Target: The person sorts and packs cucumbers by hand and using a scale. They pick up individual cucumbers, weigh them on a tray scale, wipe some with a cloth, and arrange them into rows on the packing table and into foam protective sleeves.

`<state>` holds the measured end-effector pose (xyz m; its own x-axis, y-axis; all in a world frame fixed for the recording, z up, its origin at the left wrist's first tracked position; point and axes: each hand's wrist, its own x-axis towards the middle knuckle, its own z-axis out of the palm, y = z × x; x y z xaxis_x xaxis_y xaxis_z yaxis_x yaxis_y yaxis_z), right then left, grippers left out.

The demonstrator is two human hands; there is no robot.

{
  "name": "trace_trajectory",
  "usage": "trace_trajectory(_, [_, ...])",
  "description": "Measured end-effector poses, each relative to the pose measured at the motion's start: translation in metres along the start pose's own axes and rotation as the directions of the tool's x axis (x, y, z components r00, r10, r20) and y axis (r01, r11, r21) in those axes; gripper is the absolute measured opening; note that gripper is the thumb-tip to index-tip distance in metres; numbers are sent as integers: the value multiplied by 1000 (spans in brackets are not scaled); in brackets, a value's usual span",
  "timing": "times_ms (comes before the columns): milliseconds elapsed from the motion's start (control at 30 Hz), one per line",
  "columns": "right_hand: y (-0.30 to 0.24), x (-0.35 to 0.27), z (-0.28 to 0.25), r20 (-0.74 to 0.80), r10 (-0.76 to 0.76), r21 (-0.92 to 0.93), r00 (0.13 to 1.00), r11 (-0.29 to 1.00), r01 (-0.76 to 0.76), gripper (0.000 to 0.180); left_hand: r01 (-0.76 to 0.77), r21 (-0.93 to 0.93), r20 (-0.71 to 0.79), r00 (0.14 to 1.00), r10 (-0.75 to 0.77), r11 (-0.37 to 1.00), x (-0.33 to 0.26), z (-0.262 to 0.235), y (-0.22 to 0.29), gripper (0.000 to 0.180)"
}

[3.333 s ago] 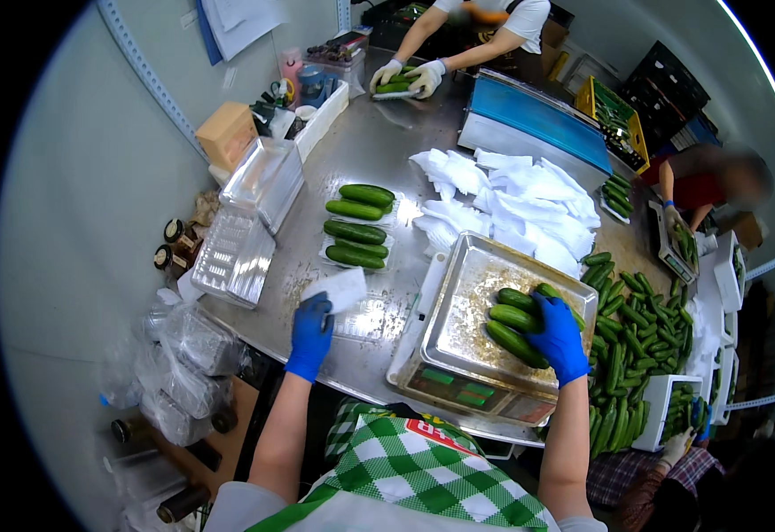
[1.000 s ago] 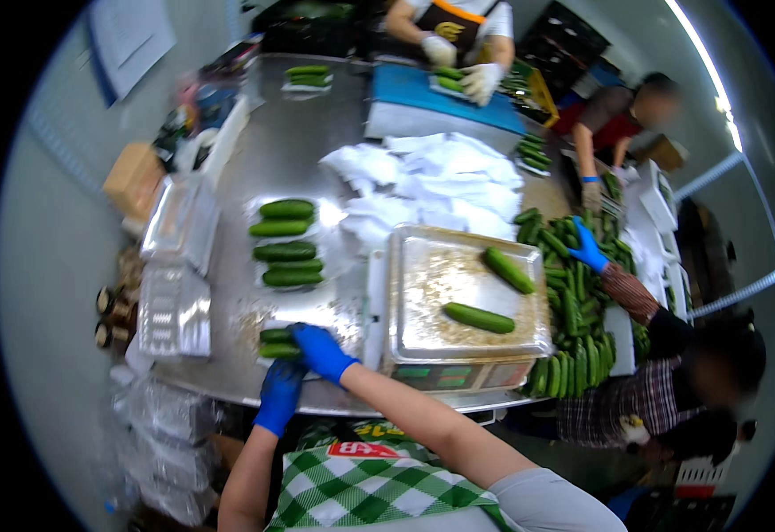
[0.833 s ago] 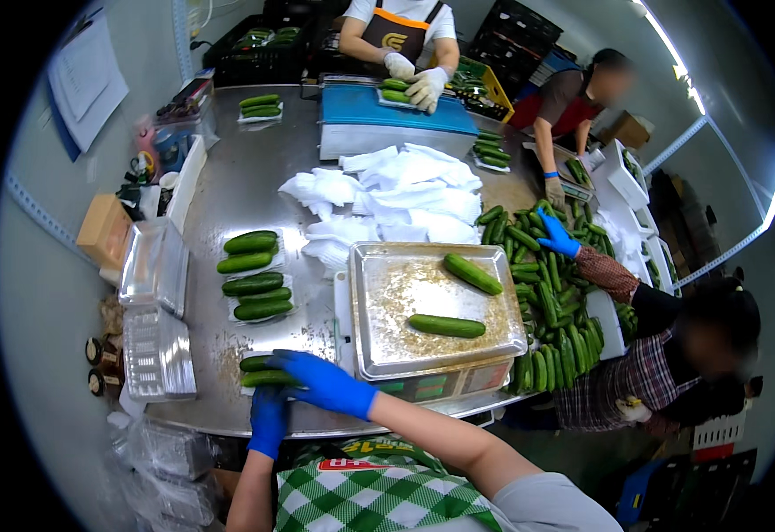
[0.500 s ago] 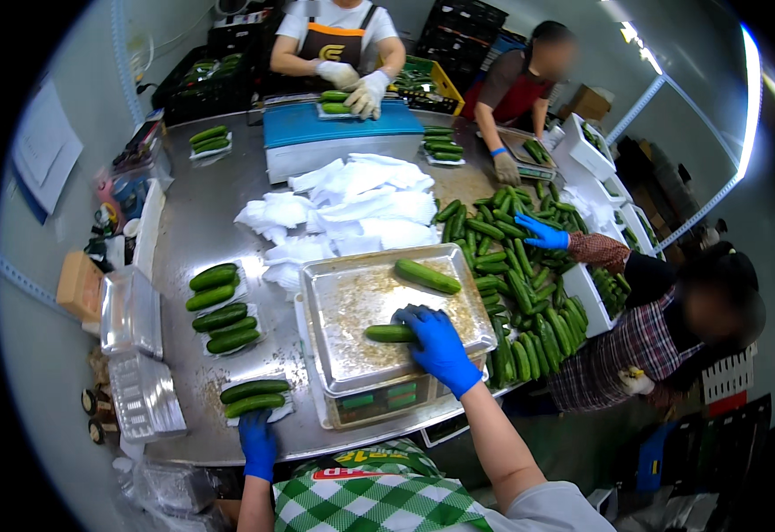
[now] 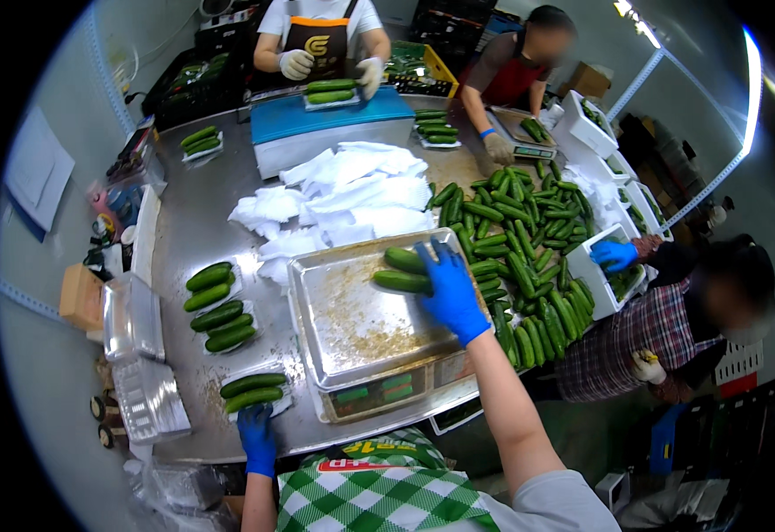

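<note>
Blue-gloved, my right hand (image 5: 452, 297) closes over the right ends of two cucumbers, an upper cucumber (image 5: 403, 260) and a lower cucumber (image 5: 401, 282). They lie side by side on a stained metal tray (image 5: 334, 324) that sits on a scale (image 5: 374, 395). My left hand (image 5: 257, 439), also gloved in blue, rests at the near edge of a white pad (image 5: 278, 403). Its fingers reach forward, touching or nearly touching the nearer of two cucumbers (image 5: 254, 398) on that pad; the fingertips are partly hidden.
Padded cucumber sets (image 5: 228, 325) lie left of the tray. White cloths (image 5: 352, 191) are heaped behind it. A large cucumber pile (image 5: 529, 239) is at right, beside white boxes (image 5: 605, 275). Clear plastic trays (image 5: 144, 395) stack at left. Three other people work around the table.
My right hand has moved up and right, bringing one cucumber beside the other on the tray. My left hand has barely moved. The co-worker's blue-gloved hand went from the pile to a white box.
</note>
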<state>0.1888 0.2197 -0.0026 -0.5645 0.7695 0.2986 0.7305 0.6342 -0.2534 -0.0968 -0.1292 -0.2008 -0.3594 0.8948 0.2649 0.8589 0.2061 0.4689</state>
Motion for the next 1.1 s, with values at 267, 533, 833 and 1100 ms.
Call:
trace_trajectory(267, [17,13,25,113,77,35,991,996,-82,76,1,-80,91,996,7,997,-3,-11,1,47])
trace_trajectory(533, [-205,-30,56,258,-437,535,861,807,249,79,52,-126,26,998,-49,991,-13,-15,1,38])
trace_trajectory(833, [-275,-67,206,456,-504,352,734,859,371,78,65,-111,106,993,-54,992,-16,-10,-9,30])
trace_trajectory(1100, [-258,-63,133,329,-529,573,782,770,280,72,62,-145,17,998,-61,987,-5,-45,9,25])
